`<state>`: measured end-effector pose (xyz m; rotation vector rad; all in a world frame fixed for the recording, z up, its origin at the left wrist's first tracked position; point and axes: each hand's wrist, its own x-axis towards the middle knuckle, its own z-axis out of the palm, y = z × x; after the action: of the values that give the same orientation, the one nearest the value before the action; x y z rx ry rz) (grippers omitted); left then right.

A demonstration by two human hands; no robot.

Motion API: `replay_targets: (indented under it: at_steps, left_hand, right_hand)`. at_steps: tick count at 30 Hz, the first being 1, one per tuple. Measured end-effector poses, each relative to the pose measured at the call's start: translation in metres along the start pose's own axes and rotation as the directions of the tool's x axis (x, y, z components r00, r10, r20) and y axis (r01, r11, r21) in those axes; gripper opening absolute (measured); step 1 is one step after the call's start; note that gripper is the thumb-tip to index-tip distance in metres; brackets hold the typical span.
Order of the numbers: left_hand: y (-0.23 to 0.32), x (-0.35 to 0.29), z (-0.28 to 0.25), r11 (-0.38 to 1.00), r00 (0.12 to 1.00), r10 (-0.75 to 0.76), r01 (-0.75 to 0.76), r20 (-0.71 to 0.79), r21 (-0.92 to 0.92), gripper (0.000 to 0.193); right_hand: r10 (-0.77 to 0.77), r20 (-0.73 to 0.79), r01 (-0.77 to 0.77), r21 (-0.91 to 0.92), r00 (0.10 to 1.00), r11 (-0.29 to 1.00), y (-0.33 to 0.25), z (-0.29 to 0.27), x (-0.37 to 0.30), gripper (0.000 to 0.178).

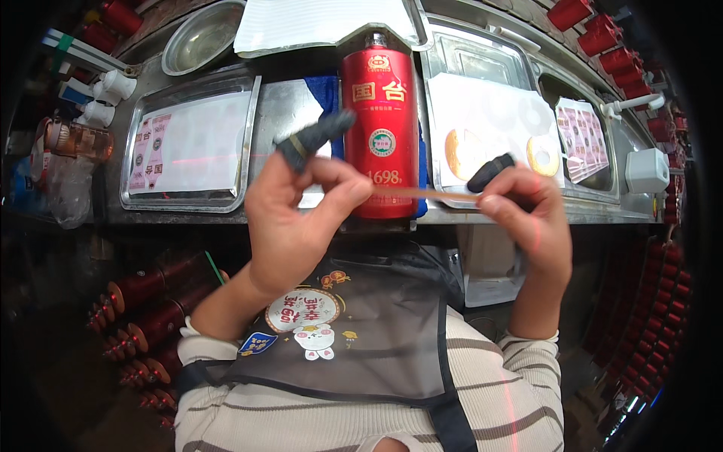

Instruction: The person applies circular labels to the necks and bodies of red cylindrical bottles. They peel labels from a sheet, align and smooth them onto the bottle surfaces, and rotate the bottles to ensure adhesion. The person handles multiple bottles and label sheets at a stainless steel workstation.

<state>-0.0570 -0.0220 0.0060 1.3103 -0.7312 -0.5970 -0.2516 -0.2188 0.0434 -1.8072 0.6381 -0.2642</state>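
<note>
Between my two hands stretches a thin brownish strip (433,193), seen nearly edge-on. My left hand (294,218) pinches its left end between thumb and fingers; a black finger cover with a tan band sits on one finger. At the other end, my right hand (531,215) pinches the strip, and it too wears a black finger cover. Just beyond the strip is a red bottle (379,105), its neck pointing away from me, with gold lettering and a round green-and-white emblem. Blue cloth (324,90) shows beside the bottle. The strip crosses in front of the bottle's lower part.
At left, a metal tray (252,128) holds a pink-patterned sheet. White paper with gold rings (489,113) lies at right, near another pink-printed sheet (584,139). A metal bowl (203,38) stands at back left. Red bottles (139,290) fill racks low on both sides.
</note>
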Motion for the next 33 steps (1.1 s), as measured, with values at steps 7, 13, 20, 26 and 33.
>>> replay_targets:
  at_steps: [7,13,20,26,33]
  left_hand:
    - [-0.031,-0.045,-0.008,0.991,0.987,-0.112,0.103,-0.113,-0.088,0.048]
    - [-0.040,-0.039,-0.005,0.992,0.986,-0.100,0.088,-0.133,-0.092,0.047]
    - [-0.049,-0.037,-0.002,0.981,0.982,-0.151,0.135,-0.117,-0.138,0.046]
    - [-0.049,-0.037,-0.001,0.982,0.981,-0.156,0.141,-0.116,-0.125,0.047]
    - [-0.048,-0.036,-0.001,0.986,0.985,-0.141,0.130,-0.104,-0.101,0.046]
  right_hand:
    - [0.168,-0.009,-0.160,0.262,0.986,0.952,0.032,0.052,-0.014,0.013]
    - [0.193,-0.031,-0.171,0.337,0.981,0.926,0.037,0.055,-0.012,0.012]
    - [0.187,-0.055,-0.159,0.330,0.981,0.930,0.047,0.059,-0.011,0.011]
    - [0.216,-0.056,-0.183,0.353,0.975,0.918,0.045,0.059,-0.011,0.011]
    - [0.221,-0.056,-0.185,0.374,0.974,0.909,0.049,0.059,-0.009,0.011]
